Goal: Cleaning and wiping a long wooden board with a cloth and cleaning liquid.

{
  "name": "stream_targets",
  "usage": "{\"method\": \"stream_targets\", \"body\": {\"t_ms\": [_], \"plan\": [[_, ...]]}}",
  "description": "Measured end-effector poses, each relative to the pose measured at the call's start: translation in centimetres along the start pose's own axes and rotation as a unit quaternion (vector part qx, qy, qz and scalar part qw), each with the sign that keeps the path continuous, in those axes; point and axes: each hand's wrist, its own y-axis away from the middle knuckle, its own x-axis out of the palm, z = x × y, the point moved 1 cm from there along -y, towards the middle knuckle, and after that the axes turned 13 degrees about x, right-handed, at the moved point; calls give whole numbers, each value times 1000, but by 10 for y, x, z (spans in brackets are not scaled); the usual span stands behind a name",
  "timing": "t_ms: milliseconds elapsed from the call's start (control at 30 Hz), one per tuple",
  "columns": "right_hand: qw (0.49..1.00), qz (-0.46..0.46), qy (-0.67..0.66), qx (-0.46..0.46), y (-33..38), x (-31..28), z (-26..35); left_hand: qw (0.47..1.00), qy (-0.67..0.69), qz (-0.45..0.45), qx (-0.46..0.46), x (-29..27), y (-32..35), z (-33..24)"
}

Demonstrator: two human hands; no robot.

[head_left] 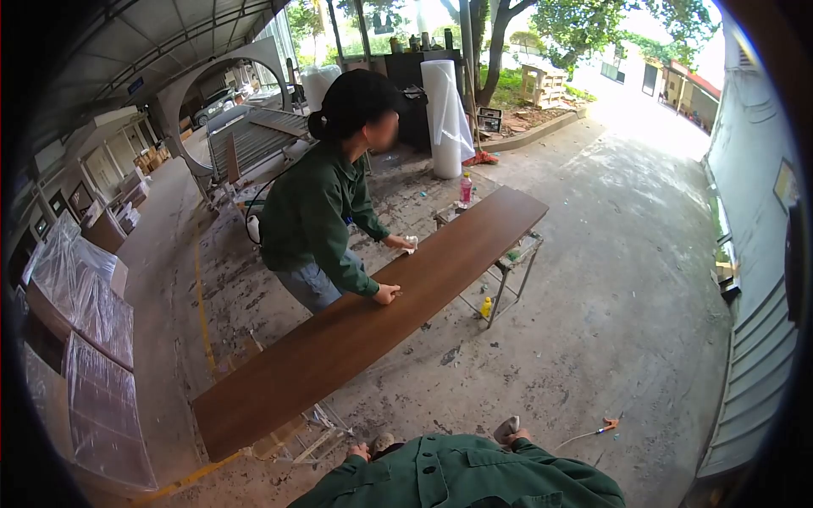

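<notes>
A long dark-brown wooden board [381, 313] lies slantwise across two stands in front of me. Low at the picture's bottom edge, beside my jacket, is my left hand [360, 452]. Its fingers look loosely apart, and no thing shows in them. My right hand [517, 438] is partly hidden by my sleeve, its fingers curled next to a pale grey object [507, 427]; whether that is a cloth or a shoe tip is unclear. Across the board, a co-worker [322, 195] in a green jacket leans over it. One of their hands rests on the board; the other pinches a white wad [411, 244].
A metal stand [508, 288] supports the board's far end, with a pink bottle [466, 188] beside it and a yellow bottle [486, 307] below. An air blow gun [608, 425] with a hose lies on the floor, right. Film-wrapped panels [102, 398] stand left; a wrap roll [445, 118] stands behind.
</notes>
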Motion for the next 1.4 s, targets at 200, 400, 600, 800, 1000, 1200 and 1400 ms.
{"method": "stream_targets", "body": {"t_ms": [200,400,600,800,1000,1200,1400], "plan": [[1000,17,-12,-15,30,-12,13,997,-77,6,-18,1,-8,13],[999,30,10,5,17,-5,7,999,-28,24,-28,3,-9,8],[1000,29,-2,-1,20,-4,6,999,-27,21,21,5,-6,9],[998,65,12,10,28,-12,11,999,-17,24,14,3,1,5],[999,27,12,-12,12,-5,6,999,-1,14,42,4,2,1],[999,31,-1,-26,23,-11,10,999,32,-6,15,2,5,-2],[998,40,2,-41,33,-19,13,999,33,0,41,-1,6,-7]]}}
